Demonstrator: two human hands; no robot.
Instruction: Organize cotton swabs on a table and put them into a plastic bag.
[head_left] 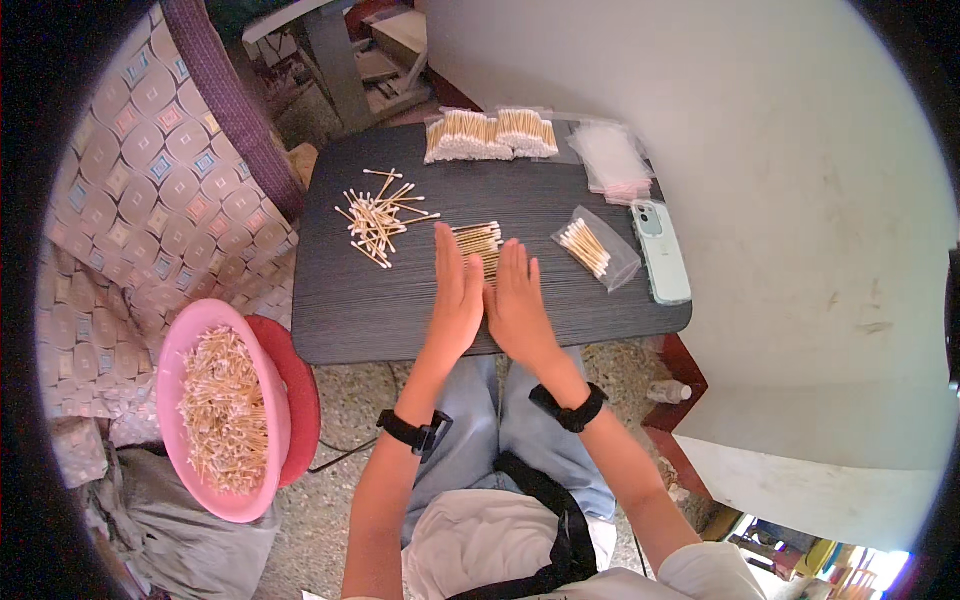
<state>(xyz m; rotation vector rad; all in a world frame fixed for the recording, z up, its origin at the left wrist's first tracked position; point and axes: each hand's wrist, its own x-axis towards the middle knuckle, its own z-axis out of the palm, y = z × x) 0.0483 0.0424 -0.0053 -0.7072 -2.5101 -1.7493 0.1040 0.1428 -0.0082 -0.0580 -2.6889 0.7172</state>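
A small stack of cotton swabs (479,243) lies side by side on the dark table, between my two hands. My left hand (456,300) stands on edge at its left end, fingers straight. My right hand (520,305) lies along the right side, its fingers stretched out too. Both hands touch or nearly touch the swabs, and neither grips them; their near part is hidden by my hands. To the left is a loose heap of swabs (376,222). On the right, a clear plastic bag (622,268) has several swabs in it.
Filled swab packs (490,135) line the table's far edge. Flat clear bags (612,158) and a pale phone (662,255) occupy the right side. A pink tub (172,400) full of swabs rests on a red stool (300,400) to the left. A wall (800,220) stands at right.
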